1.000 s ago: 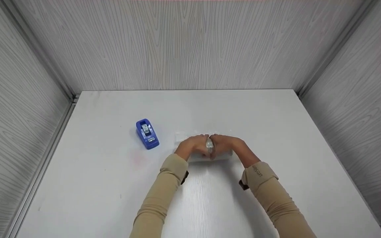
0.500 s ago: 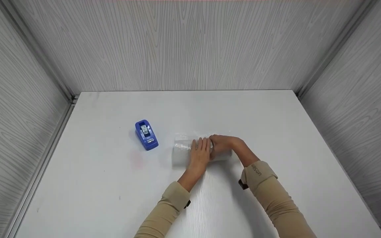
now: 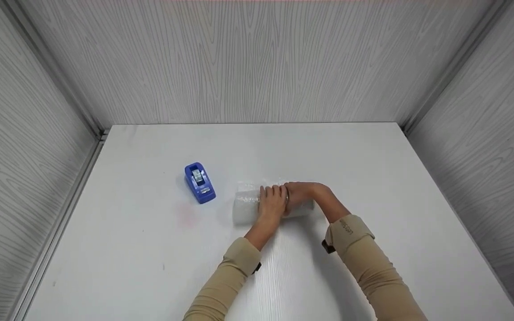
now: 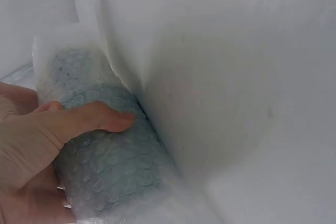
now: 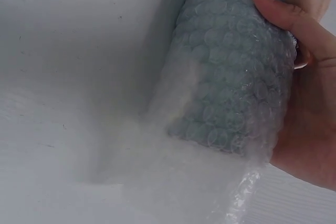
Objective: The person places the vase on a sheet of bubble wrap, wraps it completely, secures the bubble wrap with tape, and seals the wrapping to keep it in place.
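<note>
A bubble-wrapped roll (image 3: 245, 210) lies crosswise on the white table, with something bluish-green showing faintly through the bubbles. My left hand (image 3: 272, 203) grips its middle, fingers over the top; in the left wrist view the thumb (image 4: 107, 118) presses the near side of the wrap (image 4: 113, 166). Right beside it, my right hand (image 3: 300, 195) holds the roll's right half. The right wrist view shows that thumb (image 5: 286, 17) against the bubbles and loose clear film (image 5: 194, 182) past the roll's end. A small shiny edge (image 5: 301, 66) shows by the right palm; its kind is unclear.
A blue tape dispenser (image 3: 200, 183) with a roll of tape in it stands on the table (image 3: 127, 249) to the left of the wrapped roll. Pale wood-grained panels (image 3: 257, 62) enclose the table at the back and both sides.
My left hand has turned from knuckles beside the right hand to fingers laid over the roll, uncovering the roll's left end. The shiny piece between the hands is now mostly covered. The right hand stays.
</note>
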Demonstrator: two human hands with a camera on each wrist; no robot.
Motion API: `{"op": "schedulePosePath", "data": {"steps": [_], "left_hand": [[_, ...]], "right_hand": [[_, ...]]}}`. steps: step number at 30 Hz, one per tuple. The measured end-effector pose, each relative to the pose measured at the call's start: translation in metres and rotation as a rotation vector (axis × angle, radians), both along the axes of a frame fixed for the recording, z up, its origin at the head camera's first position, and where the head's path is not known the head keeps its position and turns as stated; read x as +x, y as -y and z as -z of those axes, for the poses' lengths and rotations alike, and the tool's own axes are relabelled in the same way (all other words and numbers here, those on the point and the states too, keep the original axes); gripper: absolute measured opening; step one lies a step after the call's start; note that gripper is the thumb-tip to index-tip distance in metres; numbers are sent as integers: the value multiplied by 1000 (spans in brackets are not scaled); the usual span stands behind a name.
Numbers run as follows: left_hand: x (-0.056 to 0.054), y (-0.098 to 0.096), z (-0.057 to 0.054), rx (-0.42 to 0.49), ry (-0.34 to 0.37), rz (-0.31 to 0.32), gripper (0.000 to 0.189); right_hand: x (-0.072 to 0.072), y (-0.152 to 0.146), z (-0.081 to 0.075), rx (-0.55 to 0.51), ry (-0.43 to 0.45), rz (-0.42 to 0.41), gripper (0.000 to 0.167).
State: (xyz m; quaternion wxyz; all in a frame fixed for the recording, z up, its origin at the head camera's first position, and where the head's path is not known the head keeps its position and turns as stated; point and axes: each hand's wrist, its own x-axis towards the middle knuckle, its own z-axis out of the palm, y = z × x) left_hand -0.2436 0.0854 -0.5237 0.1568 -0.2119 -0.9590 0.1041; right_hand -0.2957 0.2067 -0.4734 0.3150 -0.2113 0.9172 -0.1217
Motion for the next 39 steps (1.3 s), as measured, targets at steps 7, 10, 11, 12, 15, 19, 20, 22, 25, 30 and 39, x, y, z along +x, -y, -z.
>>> {"op": "schedulePosePath", "data": {"steps": [7, 10, 11, 12, 15, 19, 20, 22, 25, 30, 39], "left_hand": [[-2, 3, -3, 28, 39, 19, 38], [-3, 2, -6, 47, 98, 29, 45], [-4, 2, -7, 45, 116, 33, 47], [-5, 2, -8, 44, 130, 36, 48], [-7, 3, -10, 33, 163, 56, 49], [-11, 2, -13, 60, 196, 74, 42], [-12, 2, -13, 67, 207, 76, 41], [-14, 2, -13, 69, 223, 75, 39], [-15, 3, -14, 66, 238, 75, 40], [-16, 7, -12, 110, 184, 110, 34], [-19, 22, -6, 164, 240, 98, 59]], "right_hand": [[1, -5, 4, -90, 12, 34, 69], [4, -10, 6, -126, 8, 63, 76], [6, -11, 7, -134, 3, 75, 79], [7, -13, 8, -147, -1, 82, 81], [11, -17, 10, -168, -37, 79, 81], [19, -22, 9, -131, -222, 31, 82], [23, -22, 8, -107, -276, 24, 83], [29, -21, 9, -49, -367, 5, 88], [37, -17, 13, 55, -426, 6, 89], [39, -13, 24, 105, -467, 41, 81], [36, -15, 27, 2, -470, 49, 82]]}}
